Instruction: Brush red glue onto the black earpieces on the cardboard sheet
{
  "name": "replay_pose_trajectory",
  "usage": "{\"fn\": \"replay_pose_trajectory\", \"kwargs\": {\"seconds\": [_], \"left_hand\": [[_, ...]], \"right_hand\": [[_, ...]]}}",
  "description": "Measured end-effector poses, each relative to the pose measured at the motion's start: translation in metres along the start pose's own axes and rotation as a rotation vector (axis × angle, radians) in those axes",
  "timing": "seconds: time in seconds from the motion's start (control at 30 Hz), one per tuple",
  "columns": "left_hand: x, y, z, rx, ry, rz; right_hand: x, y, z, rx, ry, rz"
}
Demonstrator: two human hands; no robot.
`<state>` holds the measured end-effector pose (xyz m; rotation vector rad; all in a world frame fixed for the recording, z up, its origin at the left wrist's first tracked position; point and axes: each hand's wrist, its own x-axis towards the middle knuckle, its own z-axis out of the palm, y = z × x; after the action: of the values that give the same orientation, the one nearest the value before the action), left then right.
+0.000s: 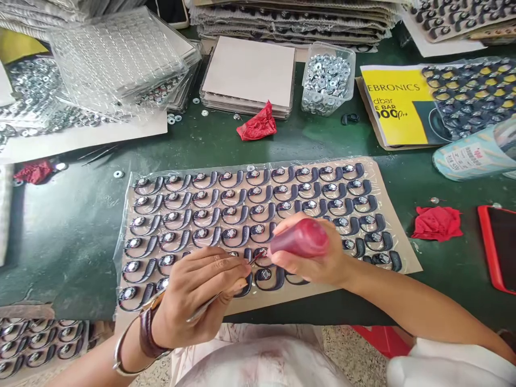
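Observation:
A cardboard sheet (pixel 397 236) under clear film lies on the green table, carrying several rows of dark hook-shaped parts (pixel 201 215), each with a shiny round piece. My left hand (pixel 197 295) pinches metal tweezers (pixel 209 303) whose tip meets one part in the lower middle rows. My right hand (pixel 310 258) grips a small red squeeze bottle (pixel 300 239), its nozzle pointing left at the same part as the tweezers' tip. Both hands cover several parts beneath them.
A clear tub of metal washers (pixel 327 78) stands at the back, next to stacked boards (pixel 248 75) and a red cloth (pixel 258 124). Blister trays (pixel 116 54) pile at back left. A yellow box (pixel 397 105), another red cloth (pixel 437 221) and a red-cased phone (pixel 500 244) lie right.

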<state>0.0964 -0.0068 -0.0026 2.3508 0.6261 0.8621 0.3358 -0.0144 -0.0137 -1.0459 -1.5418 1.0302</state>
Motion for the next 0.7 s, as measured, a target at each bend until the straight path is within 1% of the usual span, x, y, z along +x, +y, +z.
{"fn": "replay_pose_trajectory", "kwargs": {"seconds": [0.07,0.1,0.2,0.27,0.33,0.43,0.5,0.6,0.7], "left_hand": [[-0.001,0.001,0.001,0.030,-0.020,0.044],[-0.002,0.001,0.001,0.049,-0.025,0.065],[-0.002,0.004,0.003,0.109,-0.031,0.114],[-0.001,0.006,0.002,0.156,-0.028,0.139],[0.001,0.006,0.000,0.218,-0.029,0.171],[0.006,0.003,-0.004,0.342,-0.045,0.221],[0.009,-0.001,-0.006,0.407,-0.058,0.232],[0.011,-0.008,-0.004,0.432,-0.072,0.225],[0.007,-0.009,0.003,0.423,-0.083,0.227]], "right_hand": [[0.001,-0.015,-0.014,0.111,-0.049,0.160],[0.002,-0.022,-0.022,0.133,-0.071,0.217],[0.009,-0.036,-0.043,0.121,-0.057,0.283],[0.016,-0.035,-0.048,0.106,-0.041,0.306],[0.027,-0.026,-0.043,0.070,-0.037,0.303],[0.043,-0.007,-0.026,-0.008,-0.026,0.224],[0.050,0.006,-0.014,-0.021,-0.046,0.195],[0.052,0.024,-0.002,0.025,-0.088,0.189],[0.048,0.034,0.004,0.081,-0.112,0.163]]}}
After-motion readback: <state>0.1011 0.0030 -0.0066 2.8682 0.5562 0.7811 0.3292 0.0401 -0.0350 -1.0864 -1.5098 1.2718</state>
